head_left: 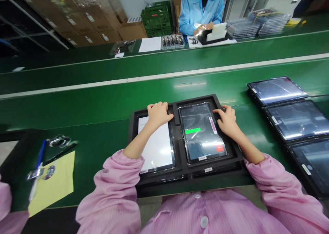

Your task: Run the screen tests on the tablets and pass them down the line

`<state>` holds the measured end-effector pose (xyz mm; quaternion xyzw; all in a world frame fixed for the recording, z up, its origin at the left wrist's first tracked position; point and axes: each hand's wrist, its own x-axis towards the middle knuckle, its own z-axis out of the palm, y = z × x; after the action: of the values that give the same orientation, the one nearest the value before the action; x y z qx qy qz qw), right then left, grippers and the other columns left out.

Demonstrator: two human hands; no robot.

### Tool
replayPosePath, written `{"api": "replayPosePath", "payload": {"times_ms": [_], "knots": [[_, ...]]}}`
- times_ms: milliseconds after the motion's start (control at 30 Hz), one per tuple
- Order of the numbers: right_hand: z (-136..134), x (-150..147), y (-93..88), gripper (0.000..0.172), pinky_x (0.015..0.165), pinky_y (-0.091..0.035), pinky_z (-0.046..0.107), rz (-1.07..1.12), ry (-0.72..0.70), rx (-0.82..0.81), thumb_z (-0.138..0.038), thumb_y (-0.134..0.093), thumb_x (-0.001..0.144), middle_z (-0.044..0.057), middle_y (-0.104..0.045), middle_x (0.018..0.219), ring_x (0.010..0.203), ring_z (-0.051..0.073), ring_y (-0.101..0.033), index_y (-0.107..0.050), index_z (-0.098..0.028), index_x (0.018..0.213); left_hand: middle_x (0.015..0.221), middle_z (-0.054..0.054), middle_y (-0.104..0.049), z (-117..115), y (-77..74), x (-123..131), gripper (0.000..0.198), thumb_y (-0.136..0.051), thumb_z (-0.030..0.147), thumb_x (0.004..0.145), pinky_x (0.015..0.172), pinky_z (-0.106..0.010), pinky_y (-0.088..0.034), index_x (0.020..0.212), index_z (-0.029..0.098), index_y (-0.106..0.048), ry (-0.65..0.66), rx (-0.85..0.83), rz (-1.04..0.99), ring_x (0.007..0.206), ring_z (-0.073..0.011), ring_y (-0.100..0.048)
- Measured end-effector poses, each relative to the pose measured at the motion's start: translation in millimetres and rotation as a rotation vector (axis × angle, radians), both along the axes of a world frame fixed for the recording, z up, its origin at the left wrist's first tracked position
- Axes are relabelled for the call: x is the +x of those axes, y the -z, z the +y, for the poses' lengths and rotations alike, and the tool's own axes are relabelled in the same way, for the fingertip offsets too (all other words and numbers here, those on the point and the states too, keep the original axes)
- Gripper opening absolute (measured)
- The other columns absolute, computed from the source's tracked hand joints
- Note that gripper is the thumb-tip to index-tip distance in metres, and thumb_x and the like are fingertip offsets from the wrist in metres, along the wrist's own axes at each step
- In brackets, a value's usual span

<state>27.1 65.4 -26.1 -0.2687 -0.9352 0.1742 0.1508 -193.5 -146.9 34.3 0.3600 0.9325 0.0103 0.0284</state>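
A black tray (179, 145) lies on the green bench with two tablets side by side in its recesses. The left tablet (160, 144) shows a mostly white screen. A green bar, a pink slider and a red box light the right tablet's (199, 138) dark screen. My left hand (158, 114) is curled over the tray's far edge, above the left tablet, its thumb by the divider. On the right side of the tray my right hand (227, 120) bends over the rim, a fingertip at the right tablet's upper right edge.
Several tablets in black trays (295, 119) line the right. At left lie a yellow sheet (58, 180), a blue pen (41, 153) and coiled metal bits. Across the bench a co-worker in a blue jacket (202, 7) handles a device near stacked clear trays (269, 21).
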Motion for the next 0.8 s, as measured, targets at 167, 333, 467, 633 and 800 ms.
{"api": "replayPosePath", "payload": {"times_ms": [167,333,467,633,800], "knots": [[-6.7,0.2,-5.6,0.048,0.089,-0.046,0.062,-0.02,-0.007,0.046,-0.008,-0.048,0.072,0.019,-0.043,0.13,0.116,0.039,-0.042,-0.064,-0.019,0.116,0.096,-0.009,-0.065,-0.1,0.6,-0.2,0.019,-0.059,0.032,0.074,0.093,-0.044,-0.036,0.088,0.02,-0.06,0.001,-0.004,0.002,0.099,-0.03,-0.062],[-10.7,0.9,-8.4,0.04,0.092,-0.042,0.062,-0.014,0.018,0.099,-0.008,-0.049,0.072,0.019,-0.044,0.131,0.118,0.039,-0.04,-0.068,-0.018,0.105,0.095,-0.009,-0.065,-0.4,1.4,-1.3,0.018,-0.059,0.032,0.074,0.092,-0.044,-0.036,0.088,0.02,-0.059,0.003,-0.009,0.002,0.098,-0.0297,-0.062],[-12.1,3.1,-7.4,0.036,0.092,-0.041,0.062,0.017,0.023,0.12,-0.009,-0.05,0.071,0.018,-0.045,0.13,0.117,0.04,-0.041,-0.069,-0.018,0.101,0.095,-0.008,-0.065,-0.3,1.5,-1.1,0.018,-0.059,0.032,0.074,0.092,-0.044,-0.036,0.087,0.02,-0.059,0.003,0.001,-0.004,0.098,-0.0297,-0.062],[-1.2,1.2,3.3,0.035,0.092,-0.042,0.062,0.12,-0.014,0.037,-0.011,-0.05,0.07,0.016,-0.047,0.128,0.116,0.038,-0.044,-0.068,-0.021,0.098,0.097,-0.008,-0.065,0.1,0.9,-0.3,0.017,-0.058,0.033,0.075,0.093,-0.043,-0.036,0.087,0.021,-0.058,-0.009,-0.022,-0.005,0.1,-0.0293,-0.062],[31.3,12.0,28.4,0.042,0.098,-0.047,0.052,0.39,-0.006,-0.073,-0.022,-0.044,0.085,0.015,-0.052,0.125,0.121,0.031,-0.049,-0.055,-0.02,0.125,0.098,-0.009,-0.066,0.5,-1.4,-0.4,0.019,-0.056,0.035,0.075,0.092,-0.043,-0.037,0.087,0.021,-0.058,0.01,-0.034,0.014,0.102,-0.03,-0.062]]}}
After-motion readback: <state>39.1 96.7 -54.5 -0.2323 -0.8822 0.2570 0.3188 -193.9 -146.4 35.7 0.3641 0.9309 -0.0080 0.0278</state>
